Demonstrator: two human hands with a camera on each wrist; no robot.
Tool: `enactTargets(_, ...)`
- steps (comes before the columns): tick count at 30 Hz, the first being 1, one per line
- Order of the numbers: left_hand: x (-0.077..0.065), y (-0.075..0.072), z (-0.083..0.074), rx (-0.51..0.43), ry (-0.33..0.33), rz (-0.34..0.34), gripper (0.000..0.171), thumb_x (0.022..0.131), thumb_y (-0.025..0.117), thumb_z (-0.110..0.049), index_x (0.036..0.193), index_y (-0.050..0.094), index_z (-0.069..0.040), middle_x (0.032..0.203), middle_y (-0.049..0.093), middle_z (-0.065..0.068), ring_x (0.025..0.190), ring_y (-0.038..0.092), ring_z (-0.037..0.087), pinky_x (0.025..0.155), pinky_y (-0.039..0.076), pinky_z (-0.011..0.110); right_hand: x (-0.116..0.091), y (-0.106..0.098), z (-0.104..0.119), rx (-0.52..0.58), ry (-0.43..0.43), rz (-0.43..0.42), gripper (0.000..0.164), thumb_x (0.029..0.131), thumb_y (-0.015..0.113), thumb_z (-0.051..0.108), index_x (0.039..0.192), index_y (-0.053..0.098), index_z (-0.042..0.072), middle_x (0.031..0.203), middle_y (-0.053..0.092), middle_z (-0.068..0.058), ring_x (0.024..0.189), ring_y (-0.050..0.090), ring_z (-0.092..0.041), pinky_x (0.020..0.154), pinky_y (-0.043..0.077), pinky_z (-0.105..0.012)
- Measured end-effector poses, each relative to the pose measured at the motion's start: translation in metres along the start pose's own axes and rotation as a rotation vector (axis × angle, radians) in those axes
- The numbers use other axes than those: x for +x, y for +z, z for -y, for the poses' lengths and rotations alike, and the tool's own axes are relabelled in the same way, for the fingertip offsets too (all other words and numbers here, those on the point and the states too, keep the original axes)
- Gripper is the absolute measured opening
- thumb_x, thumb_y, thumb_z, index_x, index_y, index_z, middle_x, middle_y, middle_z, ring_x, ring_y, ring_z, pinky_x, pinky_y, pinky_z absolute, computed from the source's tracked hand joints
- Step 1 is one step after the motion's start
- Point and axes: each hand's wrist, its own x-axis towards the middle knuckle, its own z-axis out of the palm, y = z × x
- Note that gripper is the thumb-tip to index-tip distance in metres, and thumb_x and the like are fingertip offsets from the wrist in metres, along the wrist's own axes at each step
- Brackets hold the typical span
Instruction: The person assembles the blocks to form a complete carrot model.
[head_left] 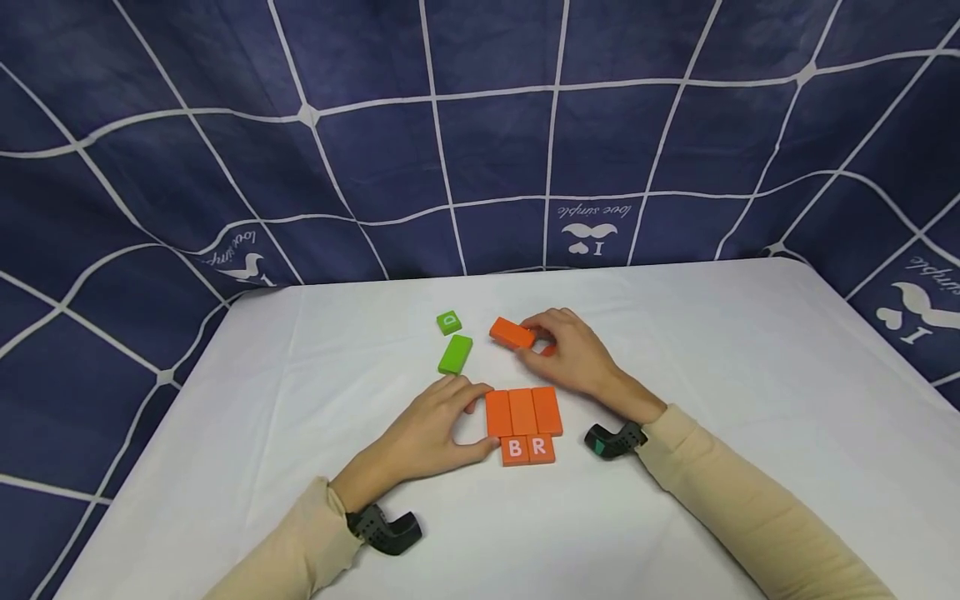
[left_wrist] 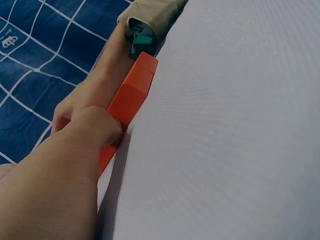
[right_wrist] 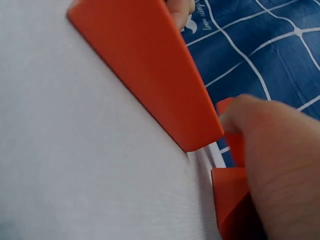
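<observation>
My left hand (head_left: 423, 429) is at the left end of a row of orange blocks (head_left: 522, 412), index finger and thumb curved round opposite ends of the leftmost one. Below that row sit two smaller orange tiles lettered B (head_left: 514, 451) and R (head_left: 540, 448). Farther back, my right hand (head_left: 570, 354) pinches the right end of another orange block (head_left: 512, 333) between thumb and fingers. Partly hidden beneath this hand is one more orange piece (head_left: 549, 351). In the right wrist view the row's near block (right_wrist: 145, 75) looms large beside the right thumb (right_wrist: 280, 135).
A green block (head_left: 455, 355) and a small green tile lettered D (head_left: 449, 322) lie beyond the left hand. Everything sits on a white-covered table (head_left: 360, 350). A dark blue cloth with white lines (head_left: 495, 150) hangs round its back and sides.
</observation>
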Motion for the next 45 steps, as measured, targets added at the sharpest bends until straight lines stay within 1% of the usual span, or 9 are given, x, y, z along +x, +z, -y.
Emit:
enactTargets(8,0.0,0.001,0.001,0.018,0.001,0.011,0.061,0.086,0.075,-0.05,0.134,0.063,-0.013,0.095,0.05,-0.011,0.096,0.047,0.008,0.083,0.046,0.029,-0.017,-0.003,-0.002,0.203,-0.091,-0.248,0.032,0.084,0.08,0.016,0.115,0.072,0.01,0.099,0.067,-0.003,0.085,0.054,-0.02,0.074,0.047,-0.033)
enactTargets(12,0.0,0.0,0.001,0.013,-0.003,0.004,0.061,0.086,0.076,-0.05,0.133,0.064,-0.013,0.094,0.049,-0.011,0.096,0.047,0.008,0.082,0.046,0.029,-0.026,-0.005,0.001,0.251,-0.105,-0.295,0.032,0.083,0.08,0.013,0.114,0.072,0.009,0.094,0.063,-0.003,0.081,0.051,-0.019,0.071,0.043,-0.031)
enactTargets(17,-0.001,0.0,0.001,0.01,-0.011,0.015,0.061,0.086,0.075,-0.051,0.133,0.063,-0.014,0.095,0.049,-0.011,0.097,0.047,0.007,0.083,0.046,0.029,-0.044,-0.007,0.005,0.282,-0.123,-0.303,0.032,0.081,0.078,0.009,0.113,0.072,0.011,0.095,0.062,-0.001,0.08,0.051,-0.018,0.071,0.042,-0.029)
enactTargets(22,-0.002,-0.002,0.002,0.019,0.002,-0.006,0.059,0.085,0.076,-0.05,0.131,0.064,-0.014,0.093,0.048,-0.011,0.095,0.046,0.008,0.081,0.044,0.028,-0.061,-0.012,0.008,0.305,-0.169,-0.286,0.035,0.079,0.076,0.005,0.113,0.071,0.012,0.101,0.066,0.0,0.083,0.051,-0.022,0.072,0.041,-0.032)
enactTargets(27,-0.001,-0.001,0.004,0.014,0.011,-0.007,0.059,0.086,0.076,-0.05,0.13,0.063,-0.014,0.093,0.048,-0.011,0.095,0.046,0.008,0.081,0.044,0.028,-0.079,-0.017,0.012,0.299,-0.201,-0.24,0.035,0.078,0.075,0.004,0.112,0.07,0.013,0.101,0.065,0.002,0.085,0.05,-0.019,0.072,0.04,-0.03)
enactTargets(32,0.0,-0.001,0.004,0.012,0.013,0.0,0.06,0.086,0.075,-0.051,0.132,0.063,-0.013,0.094,0.048,-0.011,0.095,0.046,0.008,0.082,0.044,0.029,-0.095,-0.019,0.017,0.341,-0.226,-0.15,0.04,0.076,0.075,0.001,0.113,0.069,0.015,0.103,0.063,0.003,0.084,0.052,-0.014,0.07,0.043,-0.027)
enactTargets(35,0.0,-0.001,0.004,0.009,0.016,-0.005,0.06,0.086,0.076,-0.05,0.132,0.063,-0.014,0.094,0.048,-0.011,0.095,0.046,0.008,0.082,0.044,0.029,-0.099,-0.02,0.019,0.395,-0.23,-0.094,0.043,0.076,0.075,-0.002,0.115,0.069,0.015,0.104,0.062,0.003,0.081,0.052,-0.012,0.068,0.045,-0.026)
enactTargets(39,-0.001,0.0,0.004,0.0,0.014,0.002,0.059,0.086,0.075,-0.049,0.132,0.063,-0.014,0.094,0.048,-0.011,0.096,0.046,0.008,0.082,0.044,0.029,-0.102,-0.023,0.024,0.444,-0.218,-0.061,0.045,0.077,0.075,-0.005,0.116,0.069,0.016,0.102,0.061,0.003,0.08,0.052,-0.012,0.067,0.045,-0.027)
enactTargets(45,0.001,0.0,0.004,-0.002,0.017,-0.002,0.06,0.086,0.075,-0.05,0.132,0.063,-0.014,0.094,0.049,-0.011,0.097,0.046,0.008,0.082,0.045,0.029,-0.102,-0.033,0.037,0.401,-0.248,0.028,0.047,0.078,0.078,0.001,0.119,0.068,0.023,0.106,0.062,0.007,0.086,0.054,-0.01,0.071,0.046,-0.026)
